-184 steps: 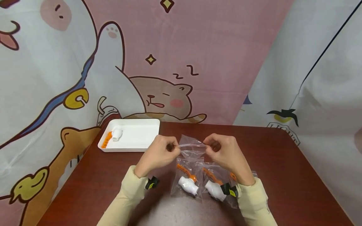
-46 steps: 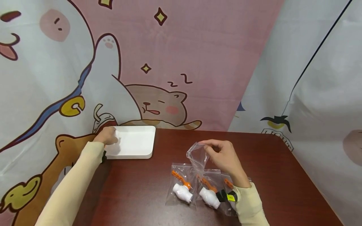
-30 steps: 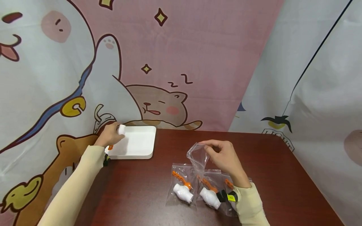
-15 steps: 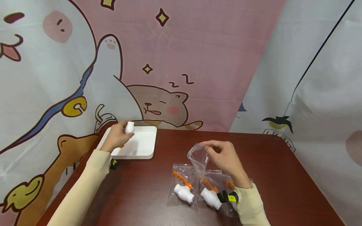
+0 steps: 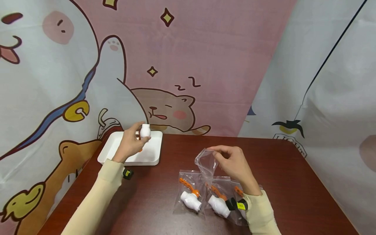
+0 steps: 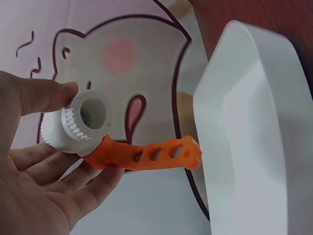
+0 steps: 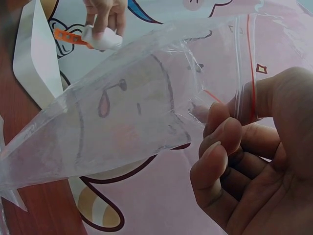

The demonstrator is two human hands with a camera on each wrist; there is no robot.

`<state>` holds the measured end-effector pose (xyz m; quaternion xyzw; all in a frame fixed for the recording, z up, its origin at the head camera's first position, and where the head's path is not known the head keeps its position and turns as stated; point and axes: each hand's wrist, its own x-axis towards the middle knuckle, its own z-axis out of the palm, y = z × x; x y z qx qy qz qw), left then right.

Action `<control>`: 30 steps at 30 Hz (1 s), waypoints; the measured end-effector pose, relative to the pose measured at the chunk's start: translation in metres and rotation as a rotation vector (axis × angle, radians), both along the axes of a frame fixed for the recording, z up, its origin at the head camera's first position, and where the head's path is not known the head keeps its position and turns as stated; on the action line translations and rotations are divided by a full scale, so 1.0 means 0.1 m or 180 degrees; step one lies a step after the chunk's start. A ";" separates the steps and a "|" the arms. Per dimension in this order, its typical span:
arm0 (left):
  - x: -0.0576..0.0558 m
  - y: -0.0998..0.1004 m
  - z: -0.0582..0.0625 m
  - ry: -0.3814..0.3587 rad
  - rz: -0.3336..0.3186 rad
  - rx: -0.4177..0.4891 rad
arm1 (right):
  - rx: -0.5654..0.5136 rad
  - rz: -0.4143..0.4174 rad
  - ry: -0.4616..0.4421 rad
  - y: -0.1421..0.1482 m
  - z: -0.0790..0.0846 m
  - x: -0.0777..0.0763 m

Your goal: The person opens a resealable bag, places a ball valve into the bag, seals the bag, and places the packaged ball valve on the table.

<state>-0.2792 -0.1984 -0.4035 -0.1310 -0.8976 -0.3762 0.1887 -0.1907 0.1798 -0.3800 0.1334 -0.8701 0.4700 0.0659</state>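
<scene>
My left hand (image 5: 130,143) holds a white plastic ball valve (image 5: 145,131) above the tray. In the left wrist view, thumb and fingers grip the valve's white body (image 6: 88,120), and its orange lever handle (image 6: 156,154) points away from the palm. My right hand (image 5: 233,161) pinches the top edge of a clear zip bag (image 5: 206,164), whose mouth hangs open. The right wrist view shows the bag (image 7: 132,107) with nothing inside and a red line along its zip. Below it lie bagged valves, one (image 5: 190,200) at the left and another (image 5: 218,206) beside it.
A white tray (image 5: 154,158) stands at the table's back left. A third bag with an orange handle (image 5: 238,190) is partly hidden by the right wrist. The brown table (image 5: 152,202) ends at a printed cloth backdrop (image 5: 223,65).
My left hand let go of the bag, reached into the tray, took the ball valve and lifted it, moving right. The right hand keeps its pinch on the bag, now opened wider.
</scene>
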 end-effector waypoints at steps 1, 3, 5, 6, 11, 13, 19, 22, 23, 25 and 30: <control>0.01 0.03 0.01 0.0025 -0.0026 0.0033 | -0.0004 0.0003 -0.0002 0.00 0.00 0.00; 0.05 0.10 0.04 0.0093 -0.0071 0.0073 | -0.0002 0.0001 -0.0006 -0.01 0.00 0.00; 0.09 0.16 0.06 0.0171 -0.0124 0.0098 | -0.0003 0.0000 -0.0017 -0.01 0.00 0.00; 0.11 0.20 0.08 0.0213 -0.0169 0.0115 | -0.0005 0.0002 -0.0021 -0.01 0.01 0.00; 0.20 0.36 0.15 0.0384 -0.0357 0.0295 | 0.0006 0.0006 0.0004 -0.02 0.01 -0.01; 0.25 0.43 0.19 0.0439 -0.0418 0.0357 | 0.0009 0.0003 0.0003 -0.02 0.01 -0.01; 0.38 0.63 0.30 0.0599 -0.0633 0.0516 | 0.0025 -0.0019 -0.0019 -0.02 0.01 0.00; 0.46 0.73 0.38 0.0644 -0.0758 0.0629 | 0.0013 -0.0018 -0.0014 -0.02 0.01 0.00; 0.50 0.77 0.42 0.0647 -0.0799 0.0670 | 0.0006 -0.0018 -0.0011 -0.02 0.01 0.00; 0.59 0.85 0.51 0.0622 -0.0892 0.0777 | -0.0004 -0.0016 -0.0008 -0.02 0.01 0.00; 0.82 1.02 0.74 0.0565 -0.1132 0.1052 | -0.0033 0.0000 -0.0021 -0.02 0.01 -0.01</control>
